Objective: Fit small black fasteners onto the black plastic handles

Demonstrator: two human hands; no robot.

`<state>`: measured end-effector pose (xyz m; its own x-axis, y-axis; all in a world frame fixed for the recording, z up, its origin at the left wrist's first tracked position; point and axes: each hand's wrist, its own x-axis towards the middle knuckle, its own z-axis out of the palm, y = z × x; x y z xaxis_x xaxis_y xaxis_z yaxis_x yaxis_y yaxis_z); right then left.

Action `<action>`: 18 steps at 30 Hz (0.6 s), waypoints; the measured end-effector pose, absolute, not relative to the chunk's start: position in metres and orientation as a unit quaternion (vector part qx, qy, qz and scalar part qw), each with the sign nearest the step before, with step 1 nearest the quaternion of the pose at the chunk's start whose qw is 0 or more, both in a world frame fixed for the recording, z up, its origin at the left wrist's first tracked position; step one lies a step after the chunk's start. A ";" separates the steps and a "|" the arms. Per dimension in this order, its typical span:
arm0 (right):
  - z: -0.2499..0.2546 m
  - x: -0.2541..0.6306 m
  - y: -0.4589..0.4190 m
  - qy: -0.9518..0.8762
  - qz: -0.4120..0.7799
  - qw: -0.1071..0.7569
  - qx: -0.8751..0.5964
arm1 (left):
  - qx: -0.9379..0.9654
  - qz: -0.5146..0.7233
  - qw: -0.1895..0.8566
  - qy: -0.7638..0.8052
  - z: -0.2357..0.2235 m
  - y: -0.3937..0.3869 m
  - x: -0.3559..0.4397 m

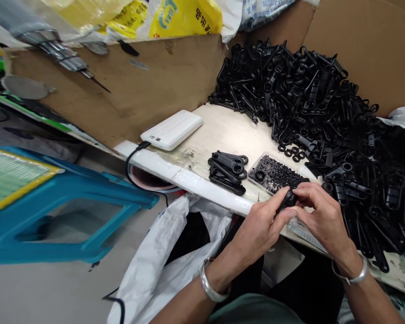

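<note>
While the left hand (261,223) and right hand (325,218) pinch a black part (286,201) between their fingertips, a loosened grip could, I judge, drop it into the shallow tray (259,186) of small pieces (283,174) just beyond them, scattering those.

Moderate, even light leaves a pale sheen on the worktop (236,123) and glints on the bracelet (206,284); the pile of black parts (290,94) loses detail in shadow rightward. The blue stool (57,193) looks stretched and soft near the left edge.
</note>
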<state>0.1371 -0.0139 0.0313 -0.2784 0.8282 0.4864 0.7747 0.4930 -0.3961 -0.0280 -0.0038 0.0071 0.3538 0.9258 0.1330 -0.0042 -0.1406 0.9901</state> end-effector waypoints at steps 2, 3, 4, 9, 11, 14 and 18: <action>0.029 0.136 -0.017 -0.810 0.027 0.332 -0.483 | 0.618 0.425 0.546 0.373 0.007 -0.006 -0.029; 0.029 0.135 -0.018 -0.814 0.017 0.333 -0.476 | 0.612 0.427 0.551 0.374 0.006 -0.008 -0.029; 0.028 0.134 -0.019 -0.815 0.007 0.335 -0.473 | 0.602 0.429 0.559 0.375 0.005 -0.009 -0.028; 0.029 0.135 -0.023 -0.811 -0.011 0.340 -0.476 | 0.566 0.431 0.611 0.346 -0.006 -0.014 -0.026; 0.030 0.137 -0.024 -0.810 0.004 0.335 -0.482 | 0.570 0.413 0.632 0.325 -0.008 -0.014 -0.026; 0.031 0.137 -0.027 -0.798 0.026 0.335 -0.501 | 0.570 0.399 0.640 0.325 -0.007 -0.015 -0.025; 0.027 0.132 -0.030 -0.778 0.007 0.355 -0.518 | 0.593 0.410 0.600 0.347 -0.003 -0.022 -0.023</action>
